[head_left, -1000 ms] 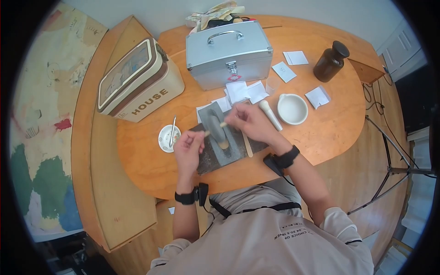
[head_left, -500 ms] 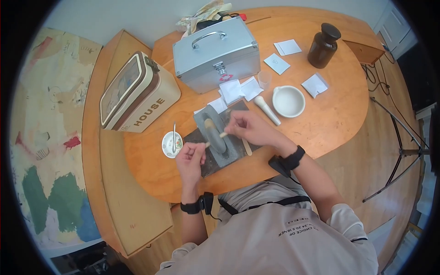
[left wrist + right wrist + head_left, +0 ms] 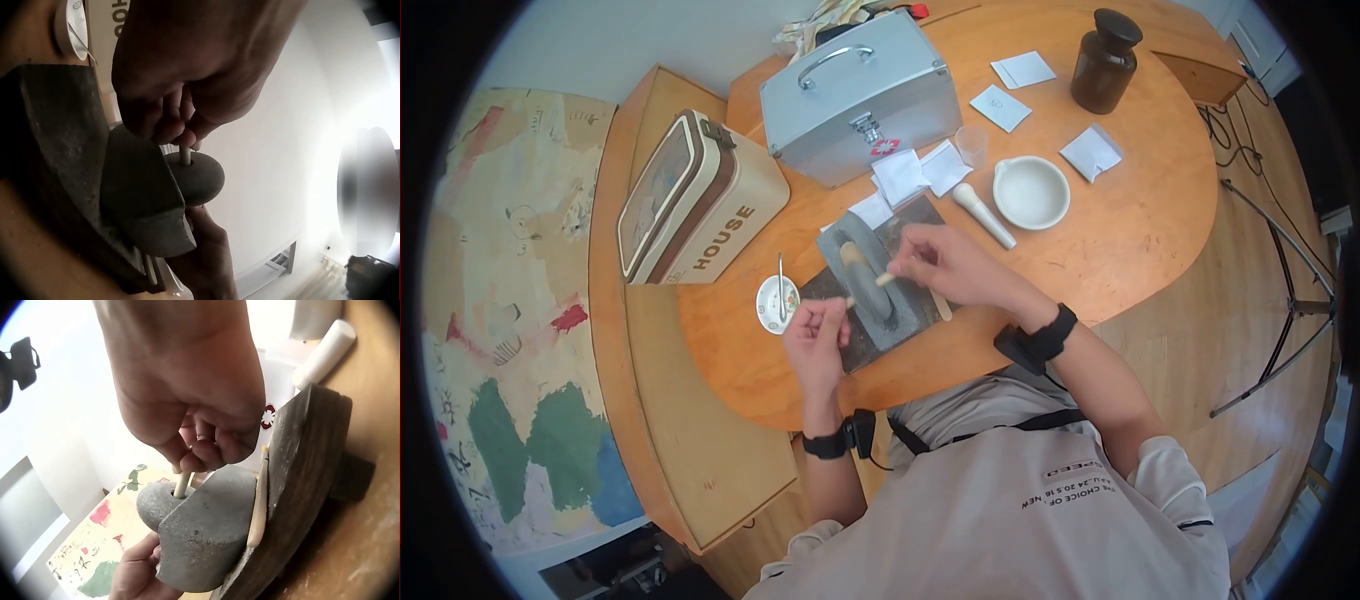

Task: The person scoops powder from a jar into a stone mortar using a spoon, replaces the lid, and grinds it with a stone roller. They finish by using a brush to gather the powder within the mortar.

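A grey stone grinding wheel (image 3: 879, 302) with a tan patch on its edge stands upright in a boat-shaped stone trough (image 3: 892, 335). Through the wheel's centre runs a pale wooden axle (image 3: 182, 485). My left hand (image 3: 816, 336) pinches one end of it between thumb and curled fingers. On the opposite side, the other end is pinched by my right hand (image 3: 942, 264), as the right wrist view shows closely. Beneath the trough is a dark board (image 3: 919, 213). A flat wooden stick (image 3: 259, 509) lies on the board beside the trough.
Beyond my right hand are a white pestle (image 3: 984, 216) and mortar (image 3: 1032, 193). A small bowl (image 3: 768, 302) with a spoon stands left. Further back are a silver case (image 3: 850, 110), a cream HOUSE box (image 3: 740, 210), paper packets (image 3: 900, 177), a plastic cup (image 3: 972, 147) and a brown jar (image 3: 1103, 75).
The wheel has turned in the trough: its tan patch went from the near end to the far end. Both hands came slightly nearer my body with the axle. The head view has shifted.
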Demonstrator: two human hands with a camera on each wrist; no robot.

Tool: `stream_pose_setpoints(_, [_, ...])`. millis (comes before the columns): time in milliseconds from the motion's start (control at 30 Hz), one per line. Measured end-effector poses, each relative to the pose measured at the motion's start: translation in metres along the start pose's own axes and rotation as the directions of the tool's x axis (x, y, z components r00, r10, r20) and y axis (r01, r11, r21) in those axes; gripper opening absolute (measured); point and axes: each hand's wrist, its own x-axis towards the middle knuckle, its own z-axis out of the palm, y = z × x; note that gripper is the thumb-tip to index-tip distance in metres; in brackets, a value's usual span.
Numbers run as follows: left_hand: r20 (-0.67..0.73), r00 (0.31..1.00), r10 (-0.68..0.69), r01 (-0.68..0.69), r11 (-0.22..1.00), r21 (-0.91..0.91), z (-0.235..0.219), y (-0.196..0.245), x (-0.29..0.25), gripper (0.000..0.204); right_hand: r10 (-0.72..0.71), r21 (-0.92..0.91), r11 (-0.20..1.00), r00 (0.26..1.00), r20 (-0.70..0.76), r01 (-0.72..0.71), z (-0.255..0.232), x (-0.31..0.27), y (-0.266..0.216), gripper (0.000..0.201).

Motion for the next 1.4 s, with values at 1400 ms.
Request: stream_pose_setpoints(1400, [-0.100,0.993,0.059,-0.069,0.992,-0.104,-0.003,-0.011,0.046,0.012,0.022,0.035,0.999,0.994,-0.106,-0.018,0.012,0.039,0.014,0.016])
